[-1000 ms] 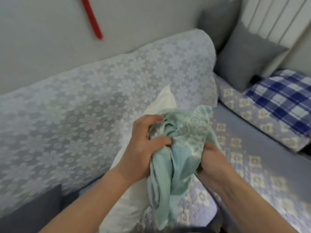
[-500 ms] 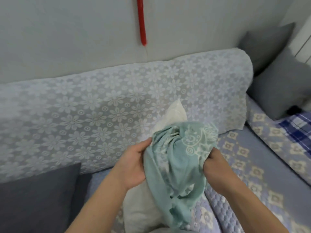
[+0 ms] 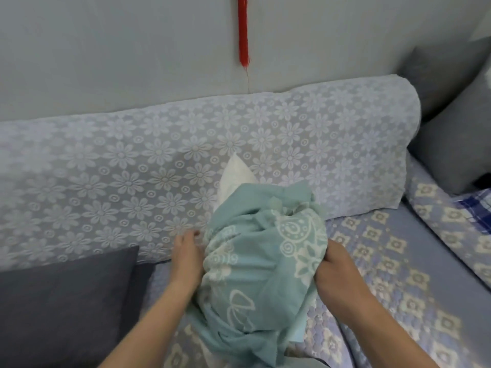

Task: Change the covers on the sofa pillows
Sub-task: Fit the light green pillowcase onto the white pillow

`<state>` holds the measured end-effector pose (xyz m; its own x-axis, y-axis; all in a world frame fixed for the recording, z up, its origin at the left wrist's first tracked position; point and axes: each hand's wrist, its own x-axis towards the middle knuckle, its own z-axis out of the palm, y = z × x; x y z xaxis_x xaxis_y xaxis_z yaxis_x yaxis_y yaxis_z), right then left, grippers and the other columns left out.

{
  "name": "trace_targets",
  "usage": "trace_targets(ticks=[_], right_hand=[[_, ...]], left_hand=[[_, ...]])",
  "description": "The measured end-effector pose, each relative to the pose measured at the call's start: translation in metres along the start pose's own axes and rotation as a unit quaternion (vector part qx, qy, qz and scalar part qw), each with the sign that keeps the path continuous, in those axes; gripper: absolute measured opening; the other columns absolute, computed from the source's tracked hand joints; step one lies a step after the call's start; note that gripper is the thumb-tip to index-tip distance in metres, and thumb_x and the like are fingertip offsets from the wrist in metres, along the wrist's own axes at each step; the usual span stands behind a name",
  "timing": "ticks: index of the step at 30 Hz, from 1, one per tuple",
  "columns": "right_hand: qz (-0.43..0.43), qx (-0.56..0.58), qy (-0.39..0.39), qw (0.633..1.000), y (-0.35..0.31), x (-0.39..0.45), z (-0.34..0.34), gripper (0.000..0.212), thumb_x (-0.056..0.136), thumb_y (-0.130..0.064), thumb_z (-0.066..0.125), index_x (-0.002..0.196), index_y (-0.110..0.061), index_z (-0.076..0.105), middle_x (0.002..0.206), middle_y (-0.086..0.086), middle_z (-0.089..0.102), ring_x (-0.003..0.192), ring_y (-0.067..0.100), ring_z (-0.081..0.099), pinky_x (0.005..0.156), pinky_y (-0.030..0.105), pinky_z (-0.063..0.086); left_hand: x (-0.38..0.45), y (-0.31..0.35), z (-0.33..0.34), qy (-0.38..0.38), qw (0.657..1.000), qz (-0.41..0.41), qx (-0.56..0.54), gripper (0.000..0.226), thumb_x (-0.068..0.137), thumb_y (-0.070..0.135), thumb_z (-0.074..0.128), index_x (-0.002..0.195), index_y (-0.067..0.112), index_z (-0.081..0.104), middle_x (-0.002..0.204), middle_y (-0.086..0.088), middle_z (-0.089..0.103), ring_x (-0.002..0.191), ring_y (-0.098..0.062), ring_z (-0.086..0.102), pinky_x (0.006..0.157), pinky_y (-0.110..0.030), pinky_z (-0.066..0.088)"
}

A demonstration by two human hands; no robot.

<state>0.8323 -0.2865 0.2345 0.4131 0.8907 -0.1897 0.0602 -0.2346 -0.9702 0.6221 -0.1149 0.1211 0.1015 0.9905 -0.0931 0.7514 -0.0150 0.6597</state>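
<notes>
A teal pillow cover (image 3: 261, 258) with white patterns is bunched over a white pillow insert (image 3: 237, 173), whose far corner sticks out at the top against the sofa back. My left hand (image 3: 187, 257) grips the cover's left side, its fingertips tucked into the fabric. On the other side, my right hand (image 3: 336, 270) clutches the cover's right edge, fingers buried in the cloth. The pillow stands on the sofa seat between my hands.
A dark grey cushion (image 3: 61, 304) lies at the lower left. Grey cushions (image 3: 451, 152) lean in the right corner, with a blue plaid pillow (image 3: 475, 208) beside them. The sofa back (image 3: 132, 168) wears a floral lace throw. A red tassel (image 3: 243, 30) hangs on the wall.
The teal cover has been pulled further down over the white insert, so less of the insert shows. Both hands have slid lower and wider apart along the cover's sides.
</notes>
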Motion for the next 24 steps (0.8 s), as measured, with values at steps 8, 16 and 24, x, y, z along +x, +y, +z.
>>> trace_targets(ticks=[8,16,24], right_hand=[[-0.030,0.030,-0.039,0.998,-0.026,0.023,0.060,0.035,0.096,-0.009,0.058,0.124,-0.029,0.066,0.116,-0.012,0.072,0.108,0.008,0.068,0.092,0.036,0.056],[-0.056,-0.013,-0.080,0.995,-0.026,0.027,0.112,0.038,0.098,-0.014,0.052,0.105,-0.049,0.065,0.120,-0.012,0.063,0.108,0.005,0.062,0.099,0.043,0.052],[-0.121,-0.074,-0.152,0.978,-0.035,0.027,0.116,0.037,0.099,-0.025,0.058,0.066,-0.017,0.042,0.093,-0.006,0.049,0.077,0.001,0.048,0.075,0.015,0.037]], left_hand=[[-0.103,0.068,-0.029,0.139,0.933,0.295,-0.152,0.037,0.088,0.047,0.065,0.106,0.019,0.051,0.116,0.000,0.046,0.109,-0.021,0.049,0.094,-0.023,0.039],[-0.084,0.014,-0.073,0.100,0.933,0.099,-0.331,0.021,0.098,0.036,0.057,0.098,0.021,0.073,0.112,0.008,0.063,0.107,-0.007,0.063,0.093,-0.029,0.049],[-0.066,-0.010,-0.079,0.044,0.981,0.175,-0.068,0.063,0.078,0.054,0.070,0.129,0.026,0.048,0.124,0.004,0.048,0.108,-0.020,0.054,0.091,-0.043,0.051]])
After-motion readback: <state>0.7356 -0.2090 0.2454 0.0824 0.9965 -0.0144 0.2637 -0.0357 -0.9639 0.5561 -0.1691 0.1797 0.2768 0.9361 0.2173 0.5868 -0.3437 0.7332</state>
